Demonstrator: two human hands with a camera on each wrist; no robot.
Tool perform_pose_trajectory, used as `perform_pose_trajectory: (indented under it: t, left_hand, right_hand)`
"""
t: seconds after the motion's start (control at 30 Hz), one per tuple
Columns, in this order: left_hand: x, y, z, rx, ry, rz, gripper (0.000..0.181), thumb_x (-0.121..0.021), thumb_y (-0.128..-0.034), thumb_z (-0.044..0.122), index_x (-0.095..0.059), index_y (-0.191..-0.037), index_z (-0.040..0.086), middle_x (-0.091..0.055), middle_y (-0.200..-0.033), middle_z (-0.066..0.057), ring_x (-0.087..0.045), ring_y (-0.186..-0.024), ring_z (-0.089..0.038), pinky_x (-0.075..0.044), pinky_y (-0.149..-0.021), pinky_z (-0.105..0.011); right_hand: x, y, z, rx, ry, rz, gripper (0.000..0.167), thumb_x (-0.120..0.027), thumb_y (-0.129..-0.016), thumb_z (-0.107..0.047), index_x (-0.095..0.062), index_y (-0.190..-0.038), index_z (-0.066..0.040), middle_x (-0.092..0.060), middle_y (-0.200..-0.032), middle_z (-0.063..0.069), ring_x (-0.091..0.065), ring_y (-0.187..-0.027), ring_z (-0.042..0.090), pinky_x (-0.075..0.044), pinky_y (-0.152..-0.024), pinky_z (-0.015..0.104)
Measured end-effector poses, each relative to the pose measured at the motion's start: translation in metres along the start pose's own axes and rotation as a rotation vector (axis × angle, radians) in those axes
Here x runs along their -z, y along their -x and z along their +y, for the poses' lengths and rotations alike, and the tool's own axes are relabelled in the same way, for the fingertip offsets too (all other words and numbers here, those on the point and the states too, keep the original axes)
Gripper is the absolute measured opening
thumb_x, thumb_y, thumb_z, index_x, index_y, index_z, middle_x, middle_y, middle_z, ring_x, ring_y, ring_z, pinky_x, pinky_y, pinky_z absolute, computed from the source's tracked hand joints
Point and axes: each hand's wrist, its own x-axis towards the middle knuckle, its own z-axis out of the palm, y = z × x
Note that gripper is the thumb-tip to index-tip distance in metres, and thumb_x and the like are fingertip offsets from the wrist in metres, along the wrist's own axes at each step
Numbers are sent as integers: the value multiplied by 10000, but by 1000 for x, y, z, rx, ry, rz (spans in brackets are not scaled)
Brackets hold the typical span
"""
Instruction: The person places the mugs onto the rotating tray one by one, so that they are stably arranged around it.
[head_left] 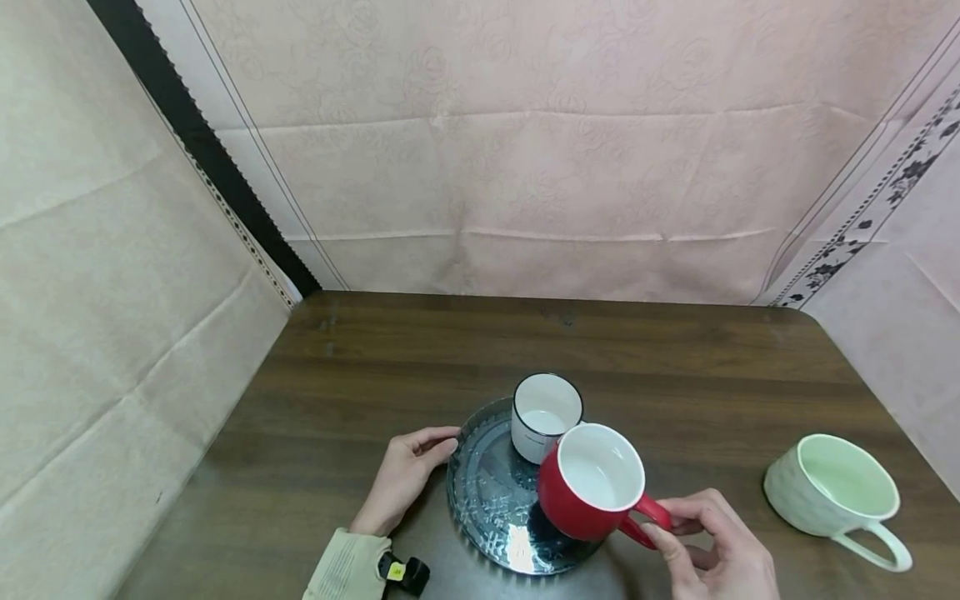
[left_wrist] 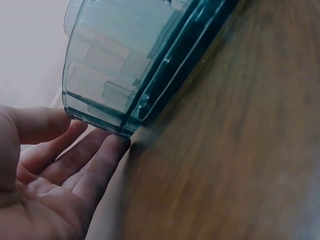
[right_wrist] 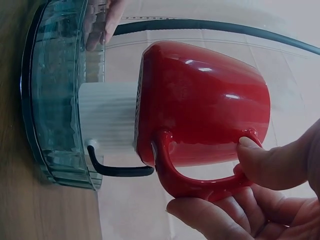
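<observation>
A round blue-tinted clear tray (head_left: 491,508) with upright walls rests on the table. My left hand (head_left: 405,475) holds its left edge; in the left wrist view, thumb and fingertips touch the tray wall (left_wrist: 100,75). A white cup with a dark rim (head_left: 534,433) stands inside the tray towards the back. By its handle, my right hand (head_left: 716,546) grips a red mug (head_left: 573,500), white inside, above the tray's right part. The right wrist view shows the red mug (right_wrist: 200,105) raised over the tray wall (right_wrist: 60,90), partly hiding the white cup (right_wrist: 107,115).
A pale green mug (head_left: 798,492) stands on the brown wooden table (head_left: 360,367) to the right of my right hand, its handle towards the lower right. Light patterned cloth (head_left: 525,167) hangs beyond the table's back edge and along both sides.
</observation>
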Motion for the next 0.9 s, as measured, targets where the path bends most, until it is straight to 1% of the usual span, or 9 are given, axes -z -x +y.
perform_pose_trajectory:
  t: [0.13,0.37,0.73,0.9]
  left_hand:
    - [0,1,1,-4,3,-2,274,-690,-915,248,-717,-1154,116,-674,-1176,-62,-626,-1061,-191,-518,-879,-344]
    - [0,1,2,-7,-11,1,270,-691,-914,248,-719,-1149,118,-676,-1173,-57,-626,-1056,-181,-517,-880,-338]
    - [0,1,1,-5,-21,7,266,-689,-915,254,-721,-1142,119,-679,-1163,-56,-628,-1040,-183,-519,-868,-335]
    - [0,0,1,-1,-17,3,263,-693,-912,251,-723,-1135,116,-681,-1154,-59,-635,-1030,-191,-524,-856,-331]
  right_hand:
    - [-2,-1,0,-5,1,-3,329,-881,-639,27,-686,-868,-105,-595,-834,-15,-588,-693,108,-530,-503,206]
    - [-3,-2,-1,-30,16,-31,310,-879,-657,4,-690,-877,-104,-599,-845,-1,-590,-707,123,-540,-506,233]
    - [-5,-3,-1,-5,5,-39,315,-874,-654,24,-686,-872,-102,-597,-838,-8,-586,-700,124,-534,-502,221]
    - [-5,-5,-2,-43,15,-80,286,-865,-688,-3,-692,-894,-100,-605,-854,19,-594,-728,160,-540,-512,231]
